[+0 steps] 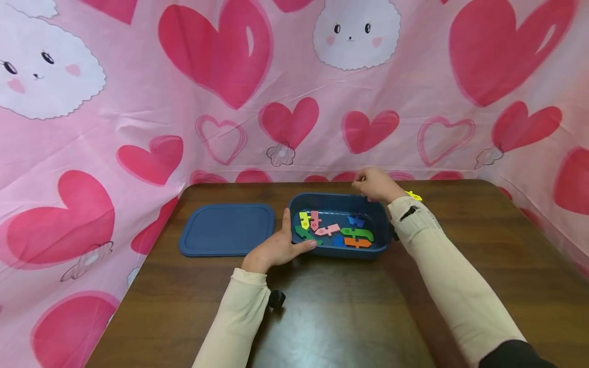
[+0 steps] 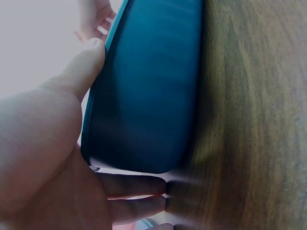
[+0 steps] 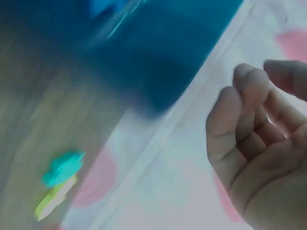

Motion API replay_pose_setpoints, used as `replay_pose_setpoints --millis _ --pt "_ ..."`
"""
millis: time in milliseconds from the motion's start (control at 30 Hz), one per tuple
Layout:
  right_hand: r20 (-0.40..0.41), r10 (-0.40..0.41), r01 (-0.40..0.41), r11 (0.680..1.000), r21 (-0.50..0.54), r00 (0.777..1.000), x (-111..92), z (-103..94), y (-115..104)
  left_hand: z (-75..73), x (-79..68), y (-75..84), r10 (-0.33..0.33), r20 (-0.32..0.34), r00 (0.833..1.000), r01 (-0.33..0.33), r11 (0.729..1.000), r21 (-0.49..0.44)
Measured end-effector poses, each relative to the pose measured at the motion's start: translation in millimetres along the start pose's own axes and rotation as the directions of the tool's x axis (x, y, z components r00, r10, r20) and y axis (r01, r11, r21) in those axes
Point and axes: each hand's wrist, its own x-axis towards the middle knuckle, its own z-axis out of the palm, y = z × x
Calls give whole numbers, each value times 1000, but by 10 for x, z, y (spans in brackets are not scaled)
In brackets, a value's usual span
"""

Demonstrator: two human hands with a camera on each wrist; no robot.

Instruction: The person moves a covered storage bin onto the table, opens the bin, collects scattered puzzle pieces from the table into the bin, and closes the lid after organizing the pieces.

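Observation:
A dark blue rectangular container [image 1: 340, 252] stands on the table with several small flat pieces inside. These include a yellow piece [image 1: 304, 220], an orange piece [image 1: 358, 243] and a light green piece [image 1: 361, 233], with notched, pointed shapes. My left hand [image 1: 276, 249] rests against the container's near left corner, thumb at the front rim [image 2: 98, 91] and straight fingers along the left end. Above the far right corner, my right hand [image 1: 377, 184] is raised with loosely bent fingers. In the right wrist view nothing shows between the thumb and fingertips [image 3: 225, 103].
A flat dark blue lid [image 1: 227, 230] lies left of the container. Beyond the right wrist, a yellow piece [image 1: 414, 196] is on the table; the right wrist view shows a teal-green piece [image 3: 64, 167] beside it. A pink heart-patterned cloth [image 1: 221, 128] hangs behind the table.

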Motion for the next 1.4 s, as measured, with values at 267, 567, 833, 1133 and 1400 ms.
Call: replay_pose_setpoints --millis 267,567,833,1133,1400 --pt "-148 38 -62 985 -160 988 -94 -155 885 0 2 -20 22 3 1000 -22 999 -24" --pt "-87 194 -210 943 -257 977 -216 -88 1232 14 2 -28 0 3 1000 0 1000 -8" --pt "-84 143 -160 951 -263 986 -184 -27 1278 18 13 -35 15 0 1000 -15 1000 -2" --pt "-28 33 -39 964 -261 999 -206 -22 1419 15 6 -30 4 1 1000 -4 1000 5" --pt "37 158 -151 978 -142 987 -267 -73 1345 15 0 -30 4 -4 1000 -4 1000 21"
